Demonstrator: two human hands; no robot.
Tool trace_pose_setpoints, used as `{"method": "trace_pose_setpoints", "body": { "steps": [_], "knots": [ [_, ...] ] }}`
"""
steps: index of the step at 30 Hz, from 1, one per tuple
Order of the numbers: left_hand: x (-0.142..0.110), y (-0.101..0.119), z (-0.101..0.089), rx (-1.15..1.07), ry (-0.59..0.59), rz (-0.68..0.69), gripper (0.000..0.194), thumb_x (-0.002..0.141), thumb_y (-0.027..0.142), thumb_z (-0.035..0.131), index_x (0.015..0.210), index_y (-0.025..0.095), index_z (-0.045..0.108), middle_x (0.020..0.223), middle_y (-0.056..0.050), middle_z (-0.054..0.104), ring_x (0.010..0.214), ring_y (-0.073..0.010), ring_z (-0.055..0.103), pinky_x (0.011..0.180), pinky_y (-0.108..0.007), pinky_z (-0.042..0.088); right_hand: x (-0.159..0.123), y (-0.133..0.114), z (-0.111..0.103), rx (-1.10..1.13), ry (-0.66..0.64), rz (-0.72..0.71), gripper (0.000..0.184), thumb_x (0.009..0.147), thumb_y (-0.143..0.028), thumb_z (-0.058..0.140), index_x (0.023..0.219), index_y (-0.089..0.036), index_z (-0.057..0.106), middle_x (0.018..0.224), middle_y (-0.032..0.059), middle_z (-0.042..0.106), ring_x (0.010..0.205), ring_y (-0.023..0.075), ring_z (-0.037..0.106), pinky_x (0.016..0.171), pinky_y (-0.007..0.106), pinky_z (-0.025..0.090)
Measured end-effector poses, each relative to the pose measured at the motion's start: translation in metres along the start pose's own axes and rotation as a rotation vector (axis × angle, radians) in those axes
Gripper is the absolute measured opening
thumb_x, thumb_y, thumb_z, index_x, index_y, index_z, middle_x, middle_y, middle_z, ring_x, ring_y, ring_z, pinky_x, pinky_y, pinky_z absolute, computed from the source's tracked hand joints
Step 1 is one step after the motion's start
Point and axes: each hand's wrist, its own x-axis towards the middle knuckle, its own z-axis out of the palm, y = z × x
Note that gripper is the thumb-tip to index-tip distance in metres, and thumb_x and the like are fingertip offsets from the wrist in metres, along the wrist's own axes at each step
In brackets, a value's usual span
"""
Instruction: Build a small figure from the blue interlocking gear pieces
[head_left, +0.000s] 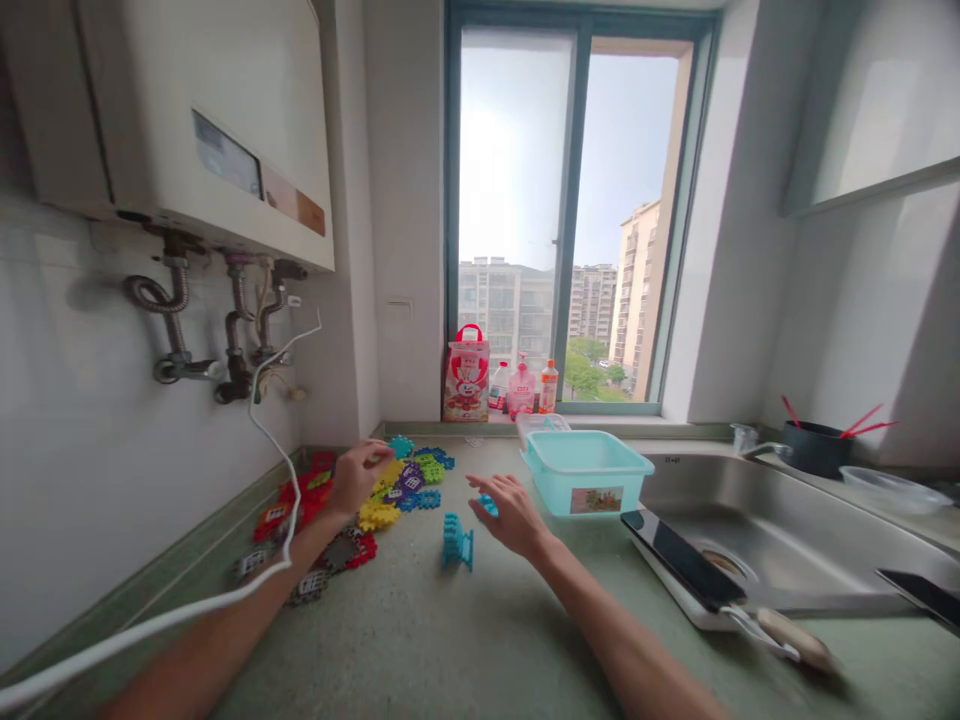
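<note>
While left hand hovers over pile of colourful gear pieces by wall, fingers curled narrow, pinching something small, can't tell what. Right hand spread wide, palm down, touching small blue piece at fingertips. Blue assembled block stands upright on green surface, just left of right hand, apart from pile. Teal tub sits right of hand, beside sink. White cable crosses left forearm.

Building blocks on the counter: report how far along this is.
Done: one small blue assembly stands joined on the counter. In hand: the left hand reaches into the loose pile of blocks; the right hand touches a blue piece. Left: most of the pile lies unjoined.
</note>
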Motion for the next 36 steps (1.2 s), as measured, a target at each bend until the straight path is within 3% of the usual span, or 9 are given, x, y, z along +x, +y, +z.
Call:
{"method": "trace_pose_setpoints", "body": {
  "steps": [3,6,11,16,20,24,29,32,36],
  "knots": [
    [-0.048,0.020,0.005,-0.273,-0.010,0.029,0.031,0.088,0.055,0.066,0.084,0.024,0.070,0.111,-0.009,0.074,0.105,-0.0273,0.069,0.088,-0.039,0.061,0.002,-0.022,0.008,0.074,0.021,-0.064,0.047,0.104,-0.037,0.057,0.150,-0.027,0.054,0.117,0.0120,0.077,0.101,0.0269,0.073,0.096,0.046,0.052],
    [-0.075,0.043,0.015,-0.598,-0.217,-0.006,0.041,0.077,0.058,0.081,0.076,0.022,0.062,0.102,-0.008,0.073,0.095,-0.0243,0.070,0.082,-0.036,0.060,0.003,-0.051,0.015,0.166,0.023,-0.102,0.057,0.103,-0.039,0.058,0.158,-0.033,0.045,0.121,0.0109,0.075,0.106,0.0283,0.072,0.097,0.047,0.054],
    [-0.082,0.060,0.027,-0.917,-0.462,-0.064,0.051,0.062,0.047,0.097,0.073,0.019,0.056,0.081,-0.001,0.068,0.079,-0.0171,0.066,0.076,-0.030,0.055,0.003,-0.077,0.013,0.375,-0.040,-0.047,0.041,0.104,-0.047,0.053,0.141,-0.035,0.064,0.108,0.0070,0.073,0.093,0.0242,0.069,0.083,0.036,0.057],
    [-0.085,0.047,0.035,-1.047,-0.669,-0.210,0.049,0.060,0.039,0.100,0.080,0.018,0.060,0.079,0.000,0.071,0.074,-0.0152,0.068,0.072,-0.026,0.052,-0.001,-0.070,0.012,0.663,-0.164,0.017,0.067,0.091,-0.072,0.062,0.138,-0.025,0.068,0.084,0.0027,0.069,0.076,0.0200,0.061,0.072,0.033,0.053],
    [-0.092,0.047,0.039,-1.073,-0.784,-0.225,0.045,0.061,0.035,0.099,0.083,0.018,0.065,0.083,-0.003,0.077,0.076,-0.0176,0.073,0.075,-0.028,0.055,-0.003,-0.068,0.020,0.741,-0.200,0.103,0.066,0.083,-0.073,0.071,0.130,-0.025,0.073,0.078,0.0005,0.066,0.071,0.0181,0.060,0.068,0.030,0.051],
    [-0.090,0.047,0.042,-1.060,-0.725,-0.206,0.047,0.062,0.036,0.099,0.097,0.019,0.072,0.095,-0.007,0.081,0.082,-0.0201,0.076,0.078,-0.030,0.058,-0.003,-0.067,0.022,0.702,-0.075,0.117,0.060,0.077,-0.069,0.080,0.118,-0.025,0.076,0.076,0.0006,0.066,0.068,0.0181,0.058,0.065,0.031,0.049],
    [-0.066,0.026,0.033,-0.902,-0.398,-0.184,0.057,0.066,0.050,0.093,0.108,0.019,0.072,0.108,-0.011,0.080,0.089,-0.0238,0.077,0.082,-0.035,0.061,0.000,-0.058,0.011,0.529,0.151,0.153,0.053,0.083,-0.066,0.076,0.114,-0.023,0.076,0.083,0.0035,0.065,0.072,0.0194,0.059,0.068,0.033,0.051],
    [-0.050,-0.001,0.018,-0.585,-0.189,-0.096,0.049,0.076,0.060,0.081,0.103,0.020,0.073,0.106,-0.010,0.080,0.097,-0.0257,0.075,0.090,-0.038,0.060,0.001,-0.050,0.006,0.477,0.180,0.167,0.049,0.087,-0.060,0.075,0.119,-0.023,0.074,0.108,0.0101,0.071,0.090,0.0225,0.067,0.075,0.033,0.055],
    [-0.041,-0.031,0.001,-0.004,-0.159,0.088,0.037,0.092,0.054,0.063,0.101,0.021,0.077,0.106,-0.009,0.079,0.100,-0.0273,0.073,0.099,-0.043,0.056,-0.002,-0.039,0.012,0.431,0.163,0.219,0.046,0.087,-0.052,0.076,0.124,-0.024,0.072,0.117,0.0093,0.076,0.095,0.0229,0.070,0.085,0.036,0.058]
  ]
}}
